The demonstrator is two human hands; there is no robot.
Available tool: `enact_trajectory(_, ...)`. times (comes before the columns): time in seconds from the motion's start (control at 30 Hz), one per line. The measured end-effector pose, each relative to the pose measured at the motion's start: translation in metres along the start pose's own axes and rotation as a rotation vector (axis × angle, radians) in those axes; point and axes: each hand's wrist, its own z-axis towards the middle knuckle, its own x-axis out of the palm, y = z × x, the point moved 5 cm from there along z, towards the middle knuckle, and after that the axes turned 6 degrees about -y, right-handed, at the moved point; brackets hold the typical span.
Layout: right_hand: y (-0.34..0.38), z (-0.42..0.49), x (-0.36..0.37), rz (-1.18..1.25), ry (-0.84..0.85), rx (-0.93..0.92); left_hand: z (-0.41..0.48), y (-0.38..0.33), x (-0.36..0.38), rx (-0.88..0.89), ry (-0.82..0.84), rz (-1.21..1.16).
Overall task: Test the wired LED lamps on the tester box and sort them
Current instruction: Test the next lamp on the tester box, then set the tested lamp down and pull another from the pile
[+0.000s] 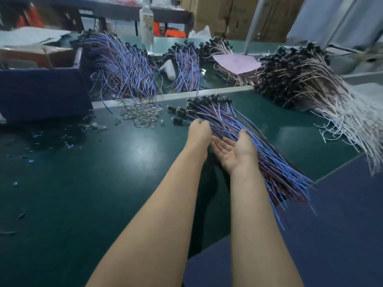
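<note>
A thick bundle of wired LED lamps (232,119) lies slanted across the green table (103,172). Its black lamp heads point to the far side and its blue and brown wires fan out toward the near right edge. My left hand (199,131) curls its fingers on the wires at the bundle's left side, just behind the heads. My right hand (236,151) lies palm up with straight fingers beside and under the wires, its thumb raised against them. A dark blue box (41,92) stands at the far left.
More blue-wired lamp piles (126,69) (186,67) and pale-wired piles (294,79) fill the back and right. Clear bulbs (143,114) and loose black holders (176,113) lie ahead of my left hand. A bottle (146,21) and pink paper (236,61) sit behind.
</note>
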Motion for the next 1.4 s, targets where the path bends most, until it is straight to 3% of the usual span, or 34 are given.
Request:
enact_trajectory(0.1,-0.005,-0.004,0.008,-0.040,0.086,0.017,0.004,-0.001,0.000,0.013,-0.029,-0.080)
enact_trajectory(0.23,-0.013,0.002,0.021,0.144,0.129,0.038,0.007,-0.005,-0.006,0.019,-0.061,-0.208)
enact_trajectory(0.37,-0.018,0.012,0.037,0.201,0.172,0.045,0.006,-0.012,-0.024,0.085,-0.209,-0.113)
enact_trajectory(0.53,-0.025,0.014,0.049,0.228,0.141,-0.033,-0.006,-0.021,-0.040,0.128,-0.251,-0.028)
enact_trajectory(0.77,-0.070,-0.024,0.094,-0.080,0.159,-0.088,-0.028,-0.066,-0.099,0.346,-0.294,-0.078)
enact_trajectory(0.97,-0.141,-0.096,0.169,-0.490,0.468,-0.284,-0.061,-0.112,-0.217,0.576,-0.583,-0.144)
enact_trajectory(1.13,-0.223,-0.153,0.213,-0.879,0.746,-0.372,-0.088,-0.117,-0.316,0.542,-0.792,-0.289)
enact_trajectory(1.4,-0.305,-0.202,0.246,-1.276,0.973,-0.485,-0.116,-0.109,-0.406,0.432,-1.027,-0.466)
